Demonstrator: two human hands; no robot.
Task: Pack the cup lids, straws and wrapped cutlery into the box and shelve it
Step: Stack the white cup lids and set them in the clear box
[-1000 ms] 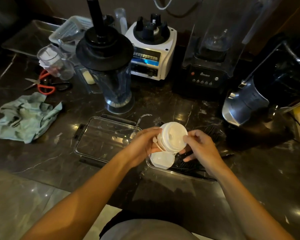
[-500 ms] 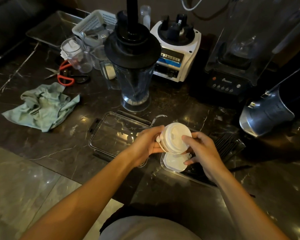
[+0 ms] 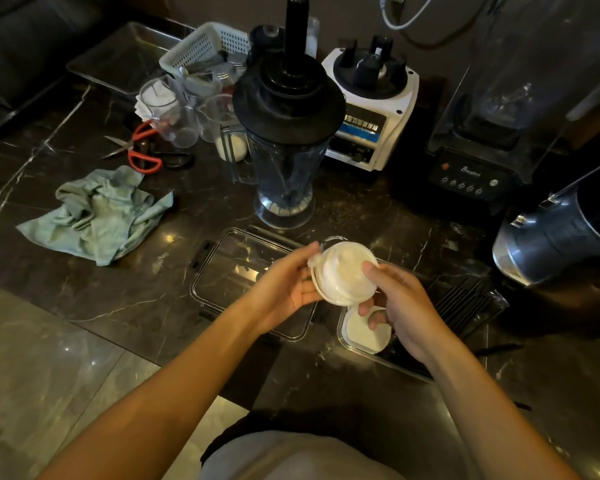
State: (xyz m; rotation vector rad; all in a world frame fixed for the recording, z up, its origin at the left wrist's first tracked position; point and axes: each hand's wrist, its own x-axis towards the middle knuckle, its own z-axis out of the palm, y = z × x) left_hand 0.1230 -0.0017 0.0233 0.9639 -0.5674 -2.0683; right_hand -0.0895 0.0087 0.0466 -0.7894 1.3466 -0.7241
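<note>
A stack of white cup lids (image 3: 340, 271) is held between both hands above the counter. My left hand (image 3: 288, 282) grips its left side and my right hand (image 3: 400, 306) grips its right side. Below them stands a clear plastic box (image 3: 352, 348) with another white lid (image 3: 364, 332) lying in its left end. Black straws (image 3: 465, 306) lie in the box's right part. The box's clear cover (image 3: 222, 271) lies flat on the counter to the left of the box.
A blender jar with a black lid (image 3: 286, 140) stands just behind the cover. Behind it are a white blender base (image 3: 371, 109), a black blender (image 3: 482, 157) and a steel jug (image 3: 548, 237). A green cloth (image 3: 97, 213), red scissors (image 3: 142, 154) and clear cups (image 3: 170, 112) lie left.
The view has shifted, so everything sits further right and lower in frame. Both hands still hold the lid stack, now slightly higher above the box.
</note>
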